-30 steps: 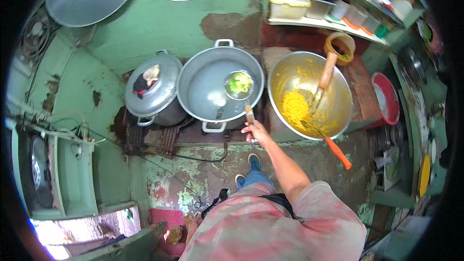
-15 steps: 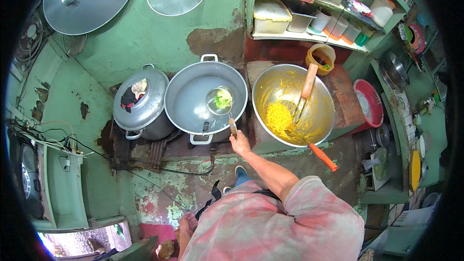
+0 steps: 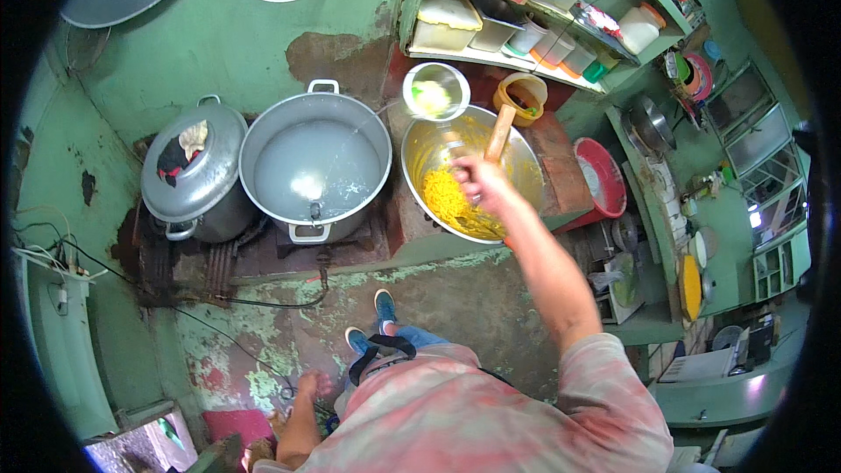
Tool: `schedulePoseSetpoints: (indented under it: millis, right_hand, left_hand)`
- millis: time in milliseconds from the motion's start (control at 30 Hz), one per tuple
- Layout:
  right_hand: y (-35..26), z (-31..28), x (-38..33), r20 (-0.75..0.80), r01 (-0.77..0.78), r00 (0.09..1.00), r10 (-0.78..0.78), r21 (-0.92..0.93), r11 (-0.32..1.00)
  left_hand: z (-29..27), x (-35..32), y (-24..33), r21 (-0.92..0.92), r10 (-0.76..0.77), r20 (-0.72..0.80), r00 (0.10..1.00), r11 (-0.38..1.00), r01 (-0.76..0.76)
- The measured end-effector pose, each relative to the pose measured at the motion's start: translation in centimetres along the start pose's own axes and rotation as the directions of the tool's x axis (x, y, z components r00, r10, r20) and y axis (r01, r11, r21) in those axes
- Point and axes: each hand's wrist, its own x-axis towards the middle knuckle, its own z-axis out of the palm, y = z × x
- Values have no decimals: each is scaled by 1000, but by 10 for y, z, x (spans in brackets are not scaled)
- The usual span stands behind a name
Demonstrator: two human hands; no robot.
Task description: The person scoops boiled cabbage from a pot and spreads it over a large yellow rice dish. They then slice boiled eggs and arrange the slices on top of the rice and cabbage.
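R hand (image 3: 477,182) is clenched round the handle of a metal ladle (image 3: 435,92), arm stretched out from lower right. Ladle bowl sits just beyond the hand, far-left of it, raised over the far-left rim of the big steel bowl (image 3: 526,158); pale yellow-green stuff in the ladle, blurred, can't tell what. Hand itself hovers over the steel bowl's middle. Inside the bowl: heap of yellow shredded food (image 3: 448,201) on the near-left side, just below the hand. A wooden pestle-like stick (image 3: 500,131) leans in the bowl right beside the hand, touching or nearly so, can't tell which.

L hand (image 3: 314,383) hangs low by the person's side, near the floor end of the view, well apart from the ladle and bowl; looks empty w/ fingers loosely curled, but small and partly hidden.

Left of the steel bowl: large open pot (image 3: 315,166) w/ cloudy liquid, on the burner. Further left a lidded pot (image 3: 191,180), cloth on its lid. Far side, above the bowl: yellow cup (image 3: 523,92) and a shelf of plastic tubs (image 3: 491,26). Red basin (image 3: 604,177) to the right.
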Motion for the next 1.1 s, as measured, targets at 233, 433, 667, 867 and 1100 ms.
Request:
schedulePoseSetpoints:
  millis: [233, 433, 667, 867, 1100]
  right_hand:
    - [-23, -123, -104, -318, -241, 945, 74, -526, 816]
    - [18, -101, -139, -56, -260, 964, 260, 20, 965]
    - [-14, -97, -5, -41, -17, 999, 16, -13, 1000]
    - [-28, -164, -56, -140, -51, 990, -10, -425, 904]
    - [65, -183, -74, 400, -242, 897, 188, 89, 966]
  left_hand:
    - [1, 18, 52, -126, 199, -42, 979, 971, -203]
    - [7, 21, 45, 64, -3, -24, 1000, 998, 4]
    - [54, -2, 65, 76, 151, 39, 988, 985, -153]
    - [79, -17, 54, -48, 366, -24, 930, 929, -366]
    - [159, -21, -10, 494, 65, 22, 998, 867, -67]
